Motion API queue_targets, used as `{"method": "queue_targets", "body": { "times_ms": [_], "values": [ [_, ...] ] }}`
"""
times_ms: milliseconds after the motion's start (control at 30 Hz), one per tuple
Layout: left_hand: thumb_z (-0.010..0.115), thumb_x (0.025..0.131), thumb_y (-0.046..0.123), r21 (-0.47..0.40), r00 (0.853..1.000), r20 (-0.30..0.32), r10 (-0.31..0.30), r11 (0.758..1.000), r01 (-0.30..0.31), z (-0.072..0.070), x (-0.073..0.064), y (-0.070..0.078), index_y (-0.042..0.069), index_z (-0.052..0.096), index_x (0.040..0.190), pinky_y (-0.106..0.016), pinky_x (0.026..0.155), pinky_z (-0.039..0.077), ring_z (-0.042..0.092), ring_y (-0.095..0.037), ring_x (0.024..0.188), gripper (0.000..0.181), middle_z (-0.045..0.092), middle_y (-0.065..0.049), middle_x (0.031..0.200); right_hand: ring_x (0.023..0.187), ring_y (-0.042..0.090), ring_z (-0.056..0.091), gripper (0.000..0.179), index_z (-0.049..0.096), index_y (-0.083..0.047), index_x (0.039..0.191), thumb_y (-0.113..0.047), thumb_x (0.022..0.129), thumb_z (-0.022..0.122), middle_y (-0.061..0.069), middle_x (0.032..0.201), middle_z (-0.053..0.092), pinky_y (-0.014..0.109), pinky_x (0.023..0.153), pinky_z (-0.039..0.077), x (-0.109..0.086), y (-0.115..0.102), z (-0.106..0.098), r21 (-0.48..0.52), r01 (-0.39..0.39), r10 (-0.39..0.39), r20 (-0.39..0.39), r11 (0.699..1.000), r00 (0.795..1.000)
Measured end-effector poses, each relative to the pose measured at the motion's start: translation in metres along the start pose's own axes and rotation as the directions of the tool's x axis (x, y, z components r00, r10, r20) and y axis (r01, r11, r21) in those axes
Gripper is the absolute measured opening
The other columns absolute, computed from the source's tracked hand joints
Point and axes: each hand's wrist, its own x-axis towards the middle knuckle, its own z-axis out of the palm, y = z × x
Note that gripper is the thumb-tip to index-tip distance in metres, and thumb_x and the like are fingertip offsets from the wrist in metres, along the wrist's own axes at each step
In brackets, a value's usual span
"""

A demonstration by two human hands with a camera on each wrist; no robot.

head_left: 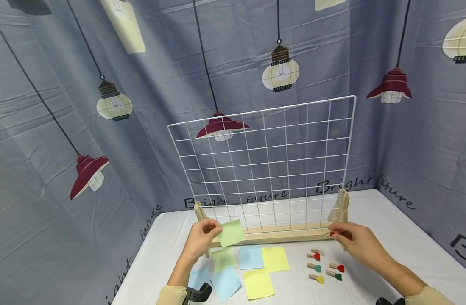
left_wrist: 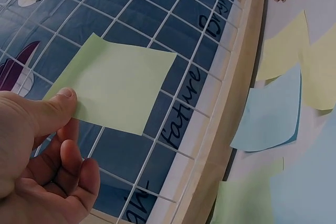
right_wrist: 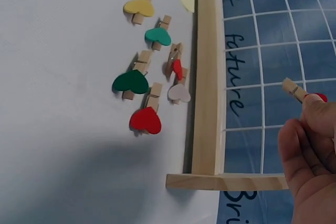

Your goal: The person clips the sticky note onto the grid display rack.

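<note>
- A green note (head_left: 231, 233) is up in the air above the counter (head_left: 160, 254), in front of the low left part of the wire rack (head_left: 269, 162). I cannot tell if it touches the wires.
- The person's left grip (head_left: 199, 237) is closed in a pinch, with the thumb on top of one edge of the note.
- The right grip (head_left: 355, 237) pinches a small wooden peg (right_wrist: 295, 91) with a bit of red on it, near the rack's right end.
- The rack's wooden bar (head_left: 278, 236) runs along the counter behind the loose notes. The note in the air hides a bit of it.
- The right wooden foot (head_left: 343, 207) is just beside the right grip, and the left grip covers part of the left wooden foot (head_left: 198, 209).
- On the counter lie one more green note (head_left: 223, 259), three blue notes (head_left: 251, 257) and two yellow notes (head_left: 275, 259). Some overlap.
- To their right lie six heart pegs (head_left: 334, 275): two red, one white, one yellow, two green.
- A blue-gray curtain (head_left: 152, 106) with lamps and words on it hangs behind.
</note>
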Motion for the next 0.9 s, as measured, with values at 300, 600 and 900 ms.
{"method": "queue_targets", "body": {
  "times_ms": [300, 600, 900],
  "values": [
    [0.075, 0.094, 0.014, 0.01, 1.0, 0.01, 0.008, 1.0, -0.008, 0.005, 0.005, 0.005, 0.006, 0.074, 0.1, -0.022, 0.072, 0.05, 0.06, -0.014, 0.081, 0.01, 0.069, -0.006, 0.091, 0.085, 0.017, 0.057, 0.028, 0.073, -0.003, 0.123, -0.005, 0.096, 0.069, 0.019, 0.119, 0.07, 0.021, 0.061, 0.048, 0.005, -0.005, -0.001, -0.017, 0.042, -0.042, -0.007, 0.999, 0.999],
    [0.075, 0.094, 0.014, 0.023, 1.0, 0.014, 0.023, 0.999, -0.023, 0.008, 0.01, 0.007, 0.006, 0.075, 0.101, -0.022, 0.073, 0.051, 0.062, -0.013, 0.082, 0.009, 0.072, -0.007, 0.093, 0.088, 0.014, 0.061, 0.023, 0.078, -0.008, 0.115, -0.006, 0.092, 0.074, 0.014, 0.115, 0.073, 0.021, 0.065, 0.051, 0.01, -0.014, -0.002, -0.005, 0.081, -0.081, 0.009, 0.997, 0.997],
    [0.075, 0.094, 0.015, 0.002, 1.0, 0.02, 0.022, 1.0, -0.022, 0.011, 0.011, 0.008, 0.006, 0.077, 0.101, -0.022, 0.075, 0.052, 0.064, -0.012, 0.084, 0.011, 0.075, -0.009, 0.097, 0.09, 0.017, 0.065, 0.026, 0.074, -0.004, 0.121, -0.009, 0.095, 0.071, 0.011, 0.11, 0.076, 0.022, 0.067, 0.054, 0.018, -0.028, 0.0, 0.051, 0.037, -0.04, 0.057, 0.998, 0.998]
  ]
}}
